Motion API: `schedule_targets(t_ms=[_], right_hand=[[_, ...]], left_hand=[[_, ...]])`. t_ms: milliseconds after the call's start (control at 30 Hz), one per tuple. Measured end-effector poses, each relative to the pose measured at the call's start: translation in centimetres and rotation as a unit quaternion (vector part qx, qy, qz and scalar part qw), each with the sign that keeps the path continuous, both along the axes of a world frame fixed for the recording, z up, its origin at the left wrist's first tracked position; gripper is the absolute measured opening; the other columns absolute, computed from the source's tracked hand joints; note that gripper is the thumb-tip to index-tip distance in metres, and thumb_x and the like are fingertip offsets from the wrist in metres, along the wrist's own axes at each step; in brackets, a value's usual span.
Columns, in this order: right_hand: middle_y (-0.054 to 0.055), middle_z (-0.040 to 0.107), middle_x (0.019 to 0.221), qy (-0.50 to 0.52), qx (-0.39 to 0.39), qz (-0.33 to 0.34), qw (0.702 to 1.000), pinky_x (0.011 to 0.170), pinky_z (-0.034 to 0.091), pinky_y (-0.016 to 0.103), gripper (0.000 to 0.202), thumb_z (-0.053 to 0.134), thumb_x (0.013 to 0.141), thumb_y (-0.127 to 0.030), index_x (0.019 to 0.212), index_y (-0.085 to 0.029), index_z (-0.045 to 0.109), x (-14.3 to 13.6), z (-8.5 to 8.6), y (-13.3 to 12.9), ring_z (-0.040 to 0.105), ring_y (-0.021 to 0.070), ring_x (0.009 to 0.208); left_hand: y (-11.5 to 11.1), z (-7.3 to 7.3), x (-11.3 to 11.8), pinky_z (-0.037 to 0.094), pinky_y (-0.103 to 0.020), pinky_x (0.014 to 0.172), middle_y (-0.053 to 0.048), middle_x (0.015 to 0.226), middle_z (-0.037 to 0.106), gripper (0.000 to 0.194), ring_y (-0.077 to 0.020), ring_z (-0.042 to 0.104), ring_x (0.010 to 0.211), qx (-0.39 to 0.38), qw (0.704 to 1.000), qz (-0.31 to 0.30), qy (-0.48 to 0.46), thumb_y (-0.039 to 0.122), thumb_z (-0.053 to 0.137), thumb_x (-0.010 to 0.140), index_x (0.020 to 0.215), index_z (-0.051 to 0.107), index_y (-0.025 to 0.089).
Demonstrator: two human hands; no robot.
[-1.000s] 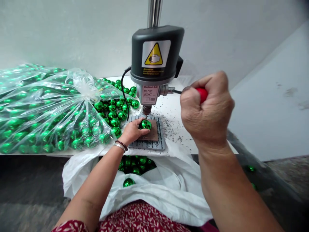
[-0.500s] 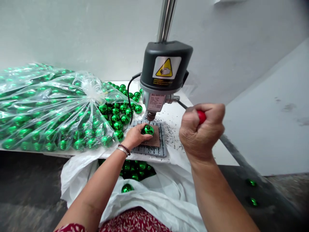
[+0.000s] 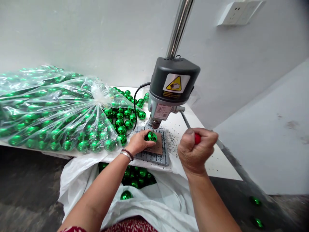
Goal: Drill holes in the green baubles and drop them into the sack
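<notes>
My left hand (image 3: pixel 140 142) pinches a shiny green ball (image 3: pixel 152 136) between thumb and fingers. The ball rests on a brown board (image 3: pixel 158 148) on the grey base (image 3: pixel 165 158) of a small drill press (image 3: pixel 175 80). Right above the ball is the chuck (image 3: pixel 156 123), its thin bit reaching the ball's top; how deep it goes I cannot tell. My right hand (image 3: pixel 196 149) is closed in a fist around the red knob (image 3: pixel 197 138) of the feed lever (image 3: pixel 185 119).
A tied clear bag (image 3: pixel 60 112) full of green balls covers the left of the white table (image 3: pixel 224 166). Loose balls (image 3: pixel 122 122) lie beside it. White cloth (image 3: pixel 169 190) at my lap holds more balls (image 3: pixel 137 176). Dark shavings surround the base; two balls (image 3: pixel 257 222) are at lower right.
My right hand has pulled the lever knob downward, and the lever now slants more steeply. The chuck sits slightly closer to the ball. My left hand keeps its hold; the whole view has shifted.
</notes>
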State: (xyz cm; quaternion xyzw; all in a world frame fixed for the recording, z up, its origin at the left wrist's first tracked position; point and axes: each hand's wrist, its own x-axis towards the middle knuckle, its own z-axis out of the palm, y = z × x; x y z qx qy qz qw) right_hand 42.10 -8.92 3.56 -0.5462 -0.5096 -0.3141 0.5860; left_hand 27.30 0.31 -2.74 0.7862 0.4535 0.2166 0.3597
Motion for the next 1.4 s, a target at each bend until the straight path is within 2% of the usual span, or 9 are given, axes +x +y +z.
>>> schedule_targets(t_ms=[133,333,467,633,767,867,1067,1300,1400], right_hand=[[-0.002,0.053,0.069,0.004,0.012,0.002,1.000,0.057,0.040,0.020,0.009,0.051,0.085,-0.024,0.081,-0.018,0.047,0.2,1.2,0.4,0.050,0.0069,0.060],[-0.005,0.045,0.063,0.097,-0.054,0.013,0.994,0.055,0.030,0.018,0.018,0.046,0.088,-0.028,0.076,-0.015,0.046,1.4,8.6,3.2,0.036,0.0030,0.056],[-0.007,0.043,0.063,0.135,-0.104,0.005,0.985,0.061,0.031,0.019,0.015,0.050,0.087,-0.021,0.076,-0.015,0.045,1.4,10.9,3.8,0.034,0.0029,0.059],[-0.007,0.040,0.064,0.156,-0.121,-0.008,0.980,0.064,0.030,0.021,0.015,0.051,0.086,-0.014,0.075,-0.016,0.041,1.0,10.8,3.5,0.033,0.0028,0.061],[-0.007,0.037,0.063,0.174,-0.119,-0.003,0.977,0.065,0.031,0.023,0.018,0.050,0.087,-0.015,0.073,-0.017,0.040,0.8,10.9,3.5,0.032,0.0036,0.061],[-0.006,0.039,0.065,0.194,-0.126,0.006,0.973,0.068,0.033,0.024,0.017,0.051,0.086,-0.013,0.073,-0.017,0.041,0.6,11.0,3.4,0.035,0.0043,0.063],[-0.005,0.042,0.069,0.181,-0.121,0.028,0.976,0.071,0.035,0.025,0.012,0.050,0.087,-0.013,0.076,-0.015,0.045,0.4,10.7,3.1,0.039,0.0047,0.066],[-0.006,0.040,0.068,0.156,-0.076,0.048,0.984,0.066,0.035,0.021,0.017,0.048,0.089,-0.021,0.075,-0.018,0.039,0.8,10.1,3.4,0.037,0.0023,0.064],[-0.006,0.040,0.068,0.136,-0.060,0.050,0.988,0.065,0.036,0.020,0.017,0.050,0.089,-0.022,0.075,-0.017,0.041,0.9,9.9,3.4,0.036,0.0015,0.063]], left_hand=[[0.0,0.1,0.0,0.049,-0.036,0.095,-0.009,0.117,0.071,0.062,-0.0270,0.066,0.107,-0.004,1.000,-0.006,-0.009,0.037,0.075,0.071,0.130,0.062,0.020],[-0.7,0.8,-0.3,0.050,-0.034,0.084,-0.005,0.100,0.072,0.048,-0.0245,0.066,0.092,-0.003,1.000,-0.010,-0.030,0.032,0.073,0.070,0.115,0.066,0.018],[-2.3,1.6,-2.7,0.049,-0.032,0.084,-0.005,0.103,0.072,0.048,-0.0225,0.065,0.094,-0.011,0.998,-0.045,-0.048,0.029,0.073,0.072,0.118,0.064,0.018],[-4.0,2.4,-7.3,0.051,-0.034,0.083,-0.009,0.115,0.071,0.062,-0.0219,0.065,0.091,-0.025,0.987,-0.161,0.007,0.039,0.078,0.072,0.128,0.062,0.019],[-2.8,2.7,-9.1,0.049,-0.036,0.089,-0.013,0.119,0.069,0.042,-0.0235,0.065,0.095,0.085,0.994,-0.034,0.058,0.037,0.064,0.086,0.124,0.064,0.020],[-1.2,2.7,-9.4,0.041,-0.044,0.098,-0.015,0.117,0.070,0.030,-0.0296,0.060,0.108,0.165,0.967,0.078,0.178,0.028,0.060,0.086,0.114,0.067,0.020],[-0.5,1.7,-9.6,0.035,-0.053,0.095,-0.018,0.098,0.072,0.029,-0.0392,0.056,0.106,0.154,0.927,0.085,0.331,0.031,0.069,0.076,0.101,0.066,0.016],[-2.3,3.0,-8.7,0.030,-0.051,0.107,-0.012,0.120,0.065,0.051,-0.0351,0.049,0.122,0.192,0.973,0.081,0.101,0.033,0.073,0.071,0.118,0.060,0.021],[-3.4,4.2,-7.8,0.040,-0.043,0.102,-0.009,0.118,0.062,0.055,-0.0279,0.056,0.114,0.079,0.990,0.064,-0.102,0.031,0.074,0.067,0.118,0.056,0.021]])
